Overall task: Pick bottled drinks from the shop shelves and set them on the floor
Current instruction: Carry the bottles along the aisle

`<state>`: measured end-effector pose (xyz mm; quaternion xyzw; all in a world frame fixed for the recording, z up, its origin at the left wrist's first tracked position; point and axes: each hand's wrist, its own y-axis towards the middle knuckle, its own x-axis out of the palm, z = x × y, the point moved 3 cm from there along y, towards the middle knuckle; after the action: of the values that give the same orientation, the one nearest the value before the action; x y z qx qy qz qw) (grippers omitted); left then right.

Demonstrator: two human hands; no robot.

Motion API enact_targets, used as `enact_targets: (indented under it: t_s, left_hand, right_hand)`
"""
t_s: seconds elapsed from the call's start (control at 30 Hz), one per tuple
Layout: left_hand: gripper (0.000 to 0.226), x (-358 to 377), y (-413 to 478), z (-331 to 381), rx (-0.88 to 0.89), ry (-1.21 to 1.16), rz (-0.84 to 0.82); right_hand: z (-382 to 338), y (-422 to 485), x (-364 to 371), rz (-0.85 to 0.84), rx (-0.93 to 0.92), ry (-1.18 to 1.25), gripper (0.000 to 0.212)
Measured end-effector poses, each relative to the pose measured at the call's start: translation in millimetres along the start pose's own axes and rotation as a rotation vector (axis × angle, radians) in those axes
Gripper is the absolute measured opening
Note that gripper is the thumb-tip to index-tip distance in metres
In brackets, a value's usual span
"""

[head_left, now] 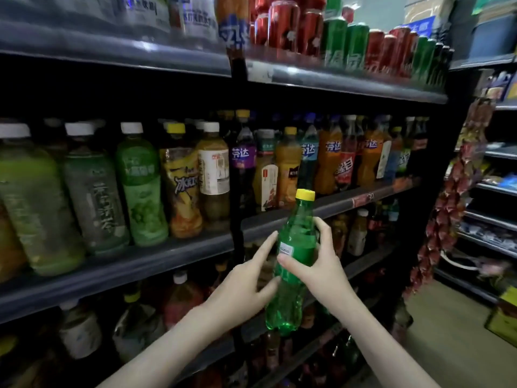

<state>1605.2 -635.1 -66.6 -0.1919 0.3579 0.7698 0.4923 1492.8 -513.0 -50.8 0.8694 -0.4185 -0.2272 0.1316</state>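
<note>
right grip (316,267) wraps green bottle (288,303) at label, left grip (243,284) spread against its side; cup base, lower upright to floor (447,345)

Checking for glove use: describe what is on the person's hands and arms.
Nothing worn: left hand and right hand are bare, no gloves, rings or watch. Both forearms are bare down to the frame's edge; no sleeve shows.

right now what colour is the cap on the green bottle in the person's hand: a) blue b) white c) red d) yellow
d: the cap on the green bottle that the right hand grips is plainly yellow.
</note>
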Motion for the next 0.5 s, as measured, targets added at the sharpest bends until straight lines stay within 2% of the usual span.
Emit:
enact_targets:
  t_s: [0.2, 0.37, 0.5]
  left_hand:
    - [0.093, 9, -46, -7, -0.113, 0.054, 0.021]
    - [0.097, -7, -136, -4, -0.275, 0.07, 0.159]
    - [0.095, -27, -211, -1, -0.403, 0.114, 0.199]
  right_hand:
    - [10, -19, 27, -0.121, 0.018, 0.029, 0.077]
    - [-4, -67, 85, -0.326, 0.008, 0.133, 0.079]
    - [-23, -112, 137, -0.425, 0.01, 0.2, 0.078]
